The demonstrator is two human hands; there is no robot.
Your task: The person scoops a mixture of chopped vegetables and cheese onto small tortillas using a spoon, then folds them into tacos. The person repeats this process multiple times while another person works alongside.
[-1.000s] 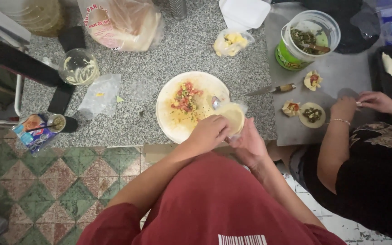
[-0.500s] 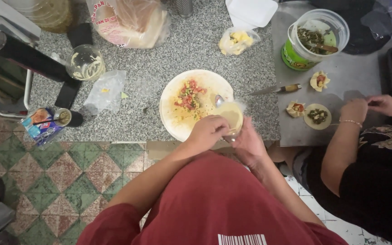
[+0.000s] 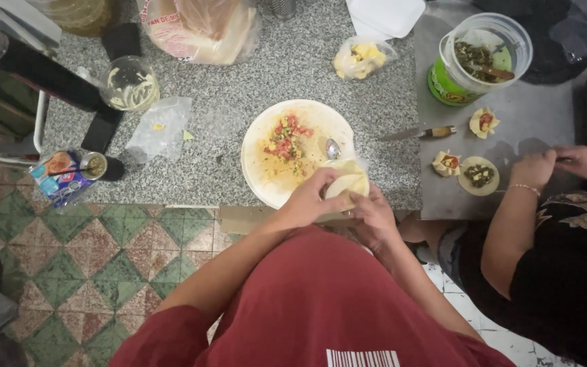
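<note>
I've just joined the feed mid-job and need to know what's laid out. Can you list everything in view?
white plate: 1, white, counter centre, with red and yellow filling
spoon: 1, metal, on the plate
pale wrapper: 1, cream, held over the plate's near edge
knife: 1, wooden handle, right of the plate
green tub: 1, green with clear rim, upper right, dark filling inside
filled wrappers: 3, cream, on the grey board
glass bowl: 1, clear, smeared, upper left
plastic bags: 3, clear, along the counter's back and left
co-worker's hands: 2, at the board, right
left hand: 1, on the wrapper
right hand: 1, under the wrapper
</note>
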